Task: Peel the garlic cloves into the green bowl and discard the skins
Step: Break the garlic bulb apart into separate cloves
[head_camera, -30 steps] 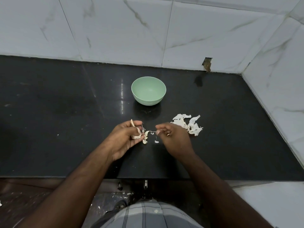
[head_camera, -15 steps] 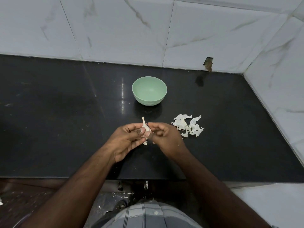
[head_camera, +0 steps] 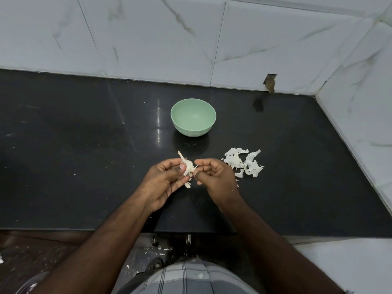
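A pale garlic piece (head_camera: 186,165) with a thin stalk sticking up is held in my left hand (head_camera: 167,179), thumb and fingers curled round it, just above the black counter. My right hand (head_camera: 214,177) is right beside it, fingertips pinching a bit of skin at the garlic's right side. The green bowl (head_camera: 193,117) stands behind my hands and looks empty. A heap of white garlic skins (head_camera: 244,163) lies on the counter to the right of my right hand. One small scrap of skin (head_camera: 188,185) shows below my left fingers.
The black counter (head_camera: 84,155) ends at white marble-tiled walls behind and on the right, with a small hole (head_camera: 269,82) in the back wall. The counter's front edge runs just below my wrists. Skin scraps lie on the floor (head_camera: 157,250) below.
My right hand, pulled apart from the left a second ago, has come back to the garlic. The garlic has turned in my left hand so its stalk points up.
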